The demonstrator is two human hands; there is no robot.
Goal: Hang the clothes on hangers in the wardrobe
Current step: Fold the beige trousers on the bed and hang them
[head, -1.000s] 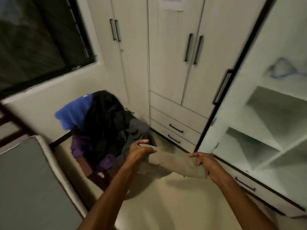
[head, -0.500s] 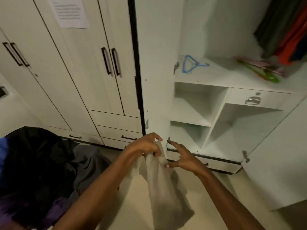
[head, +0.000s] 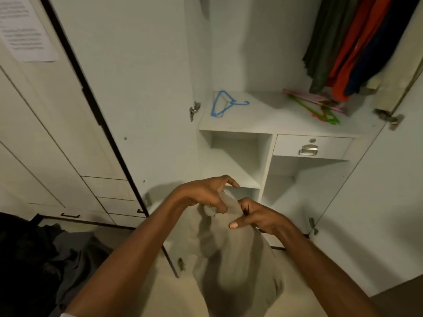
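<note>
At the far left, a printed paper sheet (head: 25, 30) is stuck to a closed cupboard door (head: 34, 124), and below it, in the bottom left corner, a heap of dark clothes (head: 39, 255) lies on the floor. Right of that the wardrobe (head: 251, 53) stands with its left door (head: 137, 88) swung open toward the camera. Low in the middle, in front of the wardrobe's lower compartments, the left hand (head: 206, 193) curls its fingers round the bunched top of a beige garment (head: 229, 266), forefinger sticking out past the cloth. Just beside it, the right hand (head: 258, 216) pinches the same top edge with bent fingers, thumb pointing left; the two hands are nearly touching. The garment hangs down from both grips and reaches toward the floor, blurred at its lower part. Above the hands, a blue hanger (head: 225, 104) lies flat near the left rear corner of the wardrobe's wide shelf (head: 270, 120). Farther right on that shelf, toward its right edge, a small pile of hangers (head: 318, 106) in pink, green and red lies crossed. Below the shelf's right half sits a small drawer (head: 311, 147) with a metal handle. Over the pile, in the upper right, several clothes (head: 350, 42) in olive, red and dark blue hang inside the wardrobe.
</note>
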